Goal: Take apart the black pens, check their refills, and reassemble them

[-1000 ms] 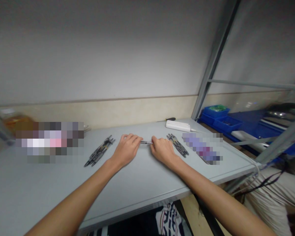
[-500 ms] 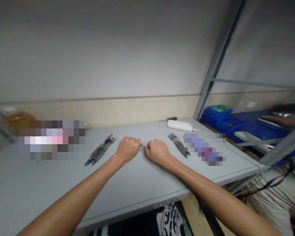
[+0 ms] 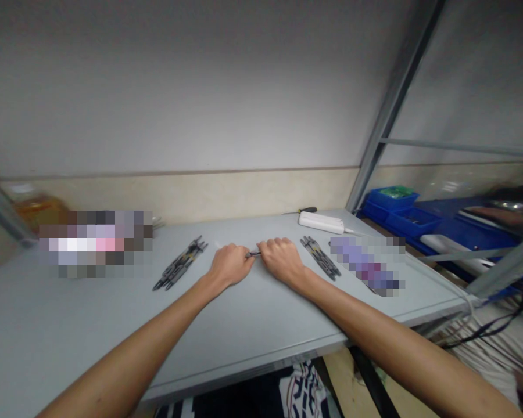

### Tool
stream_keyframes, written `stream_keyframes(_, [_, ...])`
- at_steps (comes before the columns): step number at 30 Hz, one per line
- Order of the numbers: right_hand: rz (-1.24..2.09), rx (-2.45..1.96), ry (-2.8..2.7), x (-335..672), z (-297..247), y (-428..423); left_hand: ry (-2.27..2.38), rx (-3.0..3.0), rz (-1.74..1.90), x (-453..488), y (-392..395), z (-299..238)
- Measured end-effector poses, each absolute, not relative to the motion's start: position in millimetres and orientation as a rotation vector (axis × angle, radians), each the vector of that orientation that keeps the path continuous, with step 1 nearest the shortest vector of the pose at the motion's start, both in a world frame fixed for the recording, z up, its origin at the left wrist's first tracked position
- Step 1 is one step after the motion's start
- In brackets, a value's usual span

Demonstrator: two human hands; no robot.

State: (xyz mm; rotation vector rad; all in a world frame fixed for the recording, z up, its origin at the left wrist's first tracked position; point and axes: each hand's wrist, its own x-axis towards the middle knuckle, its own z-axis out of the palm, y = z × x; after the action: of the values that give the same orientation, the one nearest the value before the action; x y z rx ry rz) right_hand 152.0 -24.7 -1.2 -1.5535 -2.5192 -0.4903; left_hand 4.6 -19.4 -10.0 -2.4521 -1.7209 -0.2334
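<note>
My left hand [image 3: 232, 264] and my right hand [image 3: 282, 259] are closed around opposite ends of a slim pen [image 3: 253, 253], just above the table. Only a short dark, shiny stretch of it shows between the fingers; the rest is hidden. To the left of my left hand lies a bunch of grey and black pens [image 3: 181, 264], set at a slant. A second, similar bunch of pens [image 3: 320, 258] rests right of my right hand.
A white power strip [image 3: 321, 223] and a screwdriver [image 3: 307, 210] lie at the table's back right. Blurred-out items sit at both sides, with an amber bottle [image 3: 39, 209] far left. Blue trays [image 3: 412, 220] stand beyond the metal post [image 3: 387, 110].
The hands have shifted slightly, and the gap between them is a little narrower. The right hand's fingers have moved up a bit. The view has turned slightly; both pen bunches stay put.
</note>
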Motion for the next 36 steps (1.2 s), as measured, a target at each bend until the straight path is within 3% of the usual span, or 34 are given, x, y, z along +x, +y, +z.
stream_keyframes(5, [-0.404,-1.785,-2.331,161,0,-18,-1.396,-2.444,-0.521,-9,-14,-7])
stream_keyframes(9, [-0.406,-1.787,-2.336,167,0,-18,-1.081,-2.585,-0.488,-18,-8,-8])
stream_keyframes(15, [-0.519,-1.703,-2.314,170,1,-15,-1.213,-2.699,-0.582,-14,-7,-11])
stream_keyframes(23, [-0.602,-1.567,-2.355,172,4,-17,-1.560,-3.143,-1.074,-13,-13,-13])
stream_keyframes(28, [-0.486,-1.715,-2.315,170,0,-16,-1.393,-2.893,-1.329,-17,-12,-13])
stream_keyframes(32, [-0.363,-1.809,-2.335,170,-2,-15,-1.129,-2.791,-1.270,-20,-11,-11])
stream_keyframes(36, [-0.314,-1.830,-2.353,168,-1,-16,-1.190,-2.740,-1.305,-21,-11,-10])
